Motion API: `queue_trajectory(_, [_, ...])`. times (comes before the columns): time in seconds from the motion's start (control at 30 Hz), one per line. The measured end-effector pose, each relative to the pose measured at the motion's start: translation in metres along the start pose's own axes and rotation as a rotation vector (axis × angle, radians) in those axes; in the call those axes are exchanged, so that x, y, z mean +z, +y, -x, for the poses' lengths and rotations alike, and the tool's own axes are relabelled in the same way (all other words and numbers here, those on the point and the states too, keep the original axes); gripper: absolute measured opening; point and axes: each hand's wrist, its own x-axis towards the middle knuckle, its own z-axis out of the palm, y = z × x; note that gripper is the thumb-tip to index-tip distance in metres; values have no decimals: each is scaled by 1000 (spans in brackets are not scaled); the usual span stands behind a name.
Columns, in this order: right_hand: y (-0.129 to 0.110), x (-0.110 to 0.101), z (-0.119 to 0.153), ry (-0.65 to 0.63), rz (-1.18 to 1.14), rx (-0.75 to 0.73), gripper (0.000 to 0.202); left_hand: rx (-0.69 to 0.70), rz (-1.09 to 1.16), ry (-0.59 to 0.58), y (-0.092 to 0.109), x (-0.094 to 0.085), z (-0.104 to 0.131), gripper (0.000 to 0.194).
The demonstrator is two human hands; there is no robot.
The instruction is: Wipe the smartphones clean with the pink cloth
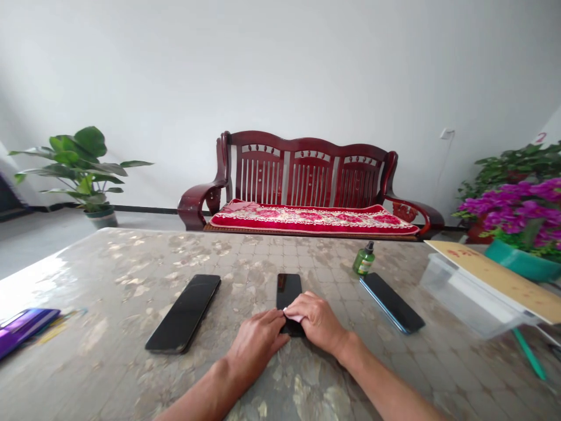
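Note:
A black smartphone lies face up on the table between my hands, its lower part partly covered by them. My left hand grips the phone's left edge, with its fingers close together and the thumb near the lower corner. My right hand is closed on a small white wipe, pressed against the phone's screen. Most of the wipe is hidden under the fingers. To the left lies a larger black tablet-like phone. A dark smartphone with a blue edge lies to the right.
Behind the right phone stands a green spray bottle. A clear plastic box with a tan board on top is at the right, near a green pen and potted purple flowers. A purple packet lies far left.

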Motion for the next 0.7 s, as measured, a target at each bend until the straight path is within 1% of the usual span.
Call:
queue_trajectory(0.1, [3, -8, 12, 37, -86, -54, 28, -10, 28, 39, -5, -4, -2, 16])
queue_trajectory(0.2, [3, -10, 15, 30, -75, -75, 29, -93, -64, 4, -8, -16, -9, 28])
queue_trajectory(0.27, [0, -9, 16, 27, -61, -104, 29, -108, -98, -9, -10, -27, -17, 23])
queue_trajectory(0.3, [-2, -8, 16, 25, -56, -121, 30, -98, -111, -19, -11, -32, -22, 21])
queue_trajectory(0.4, [-7, -7, 17, 4, -53, -166, 31, -34, -147, -83, -14, -45, -41, 36])
queue_trajectory(0.43, [-8, -7, 17, 0, -57, -176, 31, -14, -159, -108, -15, -47, -47, 38])
queue_trajectory(0.5, [-10, -7, 17, -2, -77, -189, 31, 21, -177, -144, -16, -48, -60, 29])
queue_trajectory(0.6, [-10, -8, 17, -6, -97, -193, 30, 58, -201, -186, -17, -45, -77, 33])
queue_trajectory(0.7, [-6, -10, 17, -5, -61, -179, 30, 68, -225, -222, -20, -43, -89, 32])
